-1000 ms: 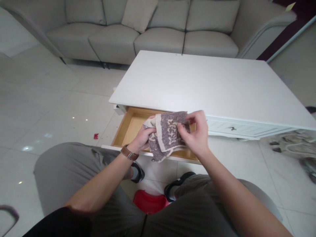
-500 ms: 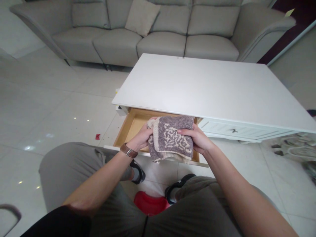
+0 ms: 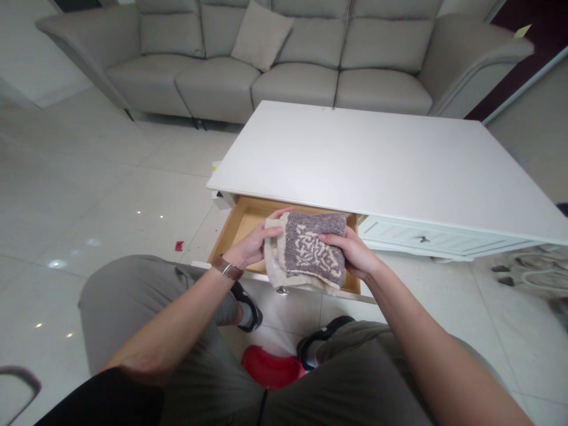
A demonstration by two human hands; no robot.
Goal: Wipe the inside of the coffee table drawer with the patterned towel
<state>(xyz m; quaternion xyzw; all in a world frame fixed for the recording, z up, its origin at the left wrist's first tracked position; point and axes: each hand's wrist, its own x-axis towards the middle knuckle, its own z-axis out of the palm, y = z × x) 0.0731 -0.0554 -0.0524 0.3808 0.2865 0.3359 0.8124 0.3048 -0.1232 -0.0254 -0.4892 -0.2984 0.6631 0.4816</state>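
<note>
- At 8 o'clock, one dark curved object (image 3: 24, 376) is running out of view; what it is cannot be told.
- Near 9 o'clock, one red scrap (image 3: 178, 246) is lying on the floor.
- One pulled-out wooden drawer (image 3: 242, 225) is showing its left end; the cloth is covering much of the rest.
- Toward 8 o'clock, the left hand (image 3: 256, 242), wearing one brown wristband (image 3: 226, 267), is gripping the cloth's edge, its thumb on top and its other fingers mostly hiding behind.
- At 12 o'clock, one loose cushion (image 3: 262, 36) is leaning on the sofa (image 3: 299, 86), whose top is cut off.
- At 6 o'clock, one red container (image 3: 271, 368) is sitting between two shoes (image 3: 251, 306), the legs partly hiding it.
- Toward 5 o'clock, the patterned cloth (image 3: 310, 254) is hanging folded above the drawer; its layers are too bunched to count.
- Right of it, the right hand (image 3: 355, 251) is clamping the cloth, thumb above, fingers hiding beneath.
- Toward 2 o'clock, the white table (image 3: 390, 165) is stretching away.
- Near 3 o'clock, one handle (image 3: 423, 239) is marking a closed drawer front (image 3: 448, 238).
- At 2 o'clock, one yellow tag (image 3: 522, 31) is showing, too small to read.
</note>
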